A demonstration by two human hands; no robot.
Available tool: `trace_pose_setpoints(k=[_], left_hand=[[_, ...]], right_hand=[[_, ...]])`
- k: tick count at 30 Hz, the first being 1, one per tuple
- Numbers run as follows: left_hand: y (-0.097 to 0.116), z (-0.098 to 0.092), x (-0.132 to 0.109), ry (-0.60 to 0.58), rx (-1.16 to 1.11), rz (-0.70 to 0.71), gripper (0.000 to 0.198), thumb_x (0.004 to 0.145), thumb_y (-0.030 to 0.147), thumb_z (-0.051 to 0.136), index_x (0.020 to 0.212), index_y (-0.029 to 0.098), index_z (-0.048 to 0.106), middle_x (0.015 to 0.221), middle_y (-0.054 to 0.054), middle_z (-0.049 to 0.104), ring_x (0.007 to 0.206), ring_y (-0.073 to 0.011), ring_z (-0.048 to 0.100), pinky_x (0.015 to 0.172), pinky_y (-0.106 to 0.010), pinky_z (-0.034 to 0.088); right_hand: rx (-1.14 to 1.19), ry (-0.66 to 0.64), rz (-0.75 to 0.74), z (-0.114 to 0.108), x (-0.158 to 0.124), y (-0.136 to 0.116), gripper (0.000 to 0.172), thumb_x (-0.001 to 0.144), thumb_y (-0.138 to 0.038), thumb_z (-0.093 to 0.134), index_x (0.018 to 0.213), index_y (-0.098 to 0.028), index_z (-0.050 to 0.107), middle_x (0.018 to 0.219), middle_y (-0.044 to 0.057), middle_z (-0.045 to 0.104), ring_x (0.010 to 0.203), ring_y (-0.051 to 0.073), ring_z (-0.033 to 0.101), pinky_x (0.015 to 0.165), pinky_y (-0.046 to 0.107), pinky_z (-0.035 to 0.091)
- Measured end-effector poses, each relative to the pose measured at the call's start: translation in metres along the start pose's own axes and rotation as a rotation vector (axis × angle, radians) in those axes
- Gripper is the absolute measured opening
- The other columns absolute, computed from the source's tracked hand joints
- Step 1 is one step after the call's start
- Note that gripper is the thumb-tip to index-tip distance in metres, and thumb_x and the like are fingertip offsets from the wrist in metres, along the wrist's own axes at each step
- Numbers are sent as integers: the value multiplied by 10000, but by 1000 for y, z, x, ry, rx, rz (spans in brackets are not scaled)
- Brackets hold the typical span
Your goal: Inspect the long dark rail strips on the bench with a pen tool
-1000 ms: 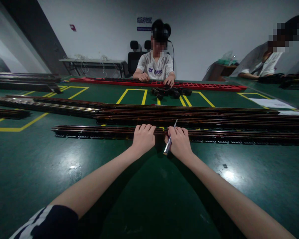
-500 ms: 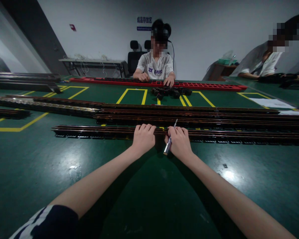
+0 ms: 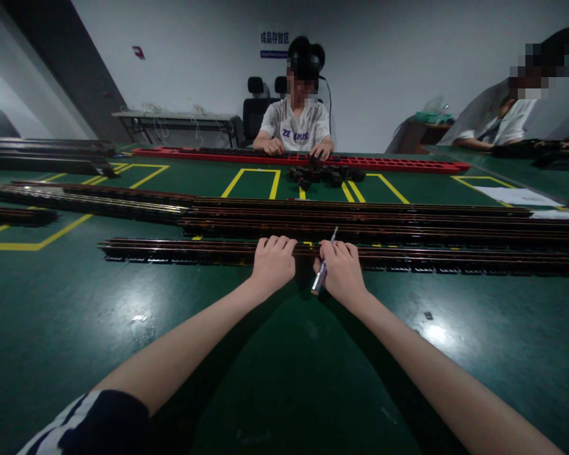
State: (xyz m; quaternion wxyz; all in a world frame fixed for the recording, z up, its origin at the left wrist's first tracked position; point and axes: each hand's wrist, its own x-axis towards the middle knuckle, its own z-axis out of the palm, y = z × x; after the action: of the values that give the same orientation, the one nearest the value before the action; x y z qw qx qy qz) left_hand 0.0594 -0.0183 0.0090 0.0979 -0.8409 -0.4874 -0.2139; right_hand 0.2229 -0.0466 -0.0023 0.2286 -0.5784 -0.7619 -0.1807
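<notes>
Across the green table in front of me lies a long dark strip bundle (image 3: 171, 249) with thin coppery edges and a toothed lower side. My left hand (image 3: 274, 262) is closed over the bundle, fingers wrapped past its far edge. A short way to the right, my right hand (image 3: 342, 268) is closed on the same bundle. It also holds a slim silver tool (image 3: 319, 278), tilted, with a thin tip pointing away from me and its thick end toward me. My fingertips are hidden behind the strips.
Beyond lie more long dark strips (image 3: 360, 218), and a red slotted rack (image 3: 398, 163) with a co-worker (image 3: 296, 123) behind it. Small dark parts (image 3: 327, 175) are heaped before the rack. Grey metal profiles (image 3: 42, 155) lie left, white paper (image 3: 516, 196) right. Another person (image 3: 512, 126) sits far right.
My hands, the strips and the silver tool have stayed put. Across the table, the co-worker's hand by the dark parts has lifted slightly back toward the red rack.
</notes>
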Motion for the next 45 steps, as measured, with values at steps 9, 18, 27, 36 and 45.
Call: trace_pose_setpoints(k=[9,18,27,36,45], left_hand=[[0,0,0,-4,-7,0,333,874,140,400,1102,143,642,1100,-94,691,991,-239,604,862,-403,424],[1,-2,0,-27,-9,-13,342,869,138,398,1111,152,639,1118,-95,685,1010,-245,598,869,-409,417],[0,-1,0,-16,-3,-8,344,856,132,412,1113,148,640,1113,-96,682,1013,-246,592,878,-411,411],[0,-1,0,-19,-9,-7,350,871,140,394,1122,138,638,1119,-100,682,1009,-247,595,872,-411,416],[0,-1,0,-16,-16,-5,348,859,133,400,1109,156,640,1110,-95,682,1003,-249,592,865,-411,410]], right_hand=[[2,-6,8,-1,1,0,134,832,-169,455,909,-139,561,919,130,666,915,262,552,885,375,315],[17,-5,5,-1,0,-1,138,837,-167,446,921,-142,553,924,133,661,916,264,549,889,383,311],[13,-14,7,-1,1,0,153,840,-172,443,930,-136,561,928,131,661,909,260,550,884,376,313],[8,0,2,-1,0,0,152,838,-168,445,935,-134,556,912,129,663,895,261,550,873,379,313],[15,-1,5,-1,0,-1,157,839,-165,443,943,-137,557,912,130,661,912,262,548,875,384,311]])
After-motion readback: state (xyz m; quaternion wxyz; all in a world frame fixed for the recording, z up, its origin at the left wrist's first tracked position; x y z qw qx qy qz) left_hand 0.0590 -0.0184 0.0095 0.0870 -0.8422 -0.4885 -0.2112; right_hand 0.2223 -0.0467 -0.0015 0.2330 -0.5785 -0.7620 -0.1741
